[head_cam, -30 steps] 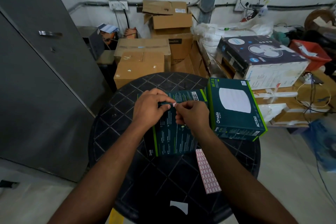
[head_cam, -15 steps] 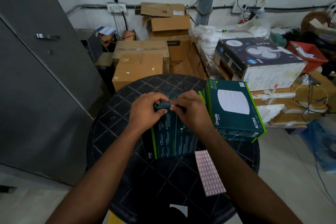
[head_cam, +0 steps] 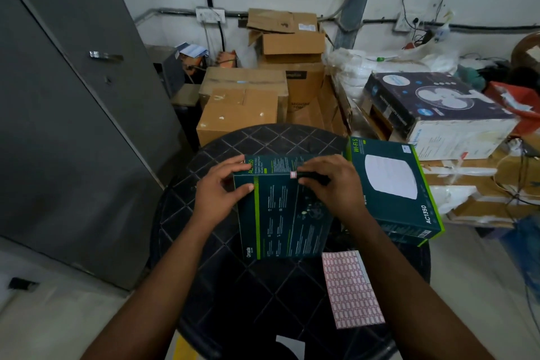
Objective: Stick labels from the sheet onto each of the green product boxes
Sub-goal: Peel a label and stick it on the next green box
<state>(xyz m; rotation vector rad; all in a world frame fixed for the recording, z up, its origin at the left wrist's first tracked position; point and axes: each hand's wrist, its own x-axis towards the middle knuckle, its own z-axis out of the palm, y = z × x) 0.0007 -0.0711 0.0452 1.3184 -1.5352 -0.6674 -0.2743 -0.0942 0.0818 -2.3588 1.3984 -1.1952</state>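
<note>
The label (head_cam: 293,174) you were pinching a second ago now sits stuck on the top edge of the green box (head_cam: 285,213) lying on the bench (head_cam: 263,295). Your left hand (head_cam: 217,190) and right hand (head_cam: 333,184) grip the box, fingers curled; this one looks done, the second green box (head_cam: 391,184) just right comes next.

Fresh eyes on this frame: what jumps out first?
Both hands, left hand and right hand, grip a dark green box at the centre of the round black table, a small label on its far edge. A second green box sits right of it; the label sheet lies nearer.
</note>
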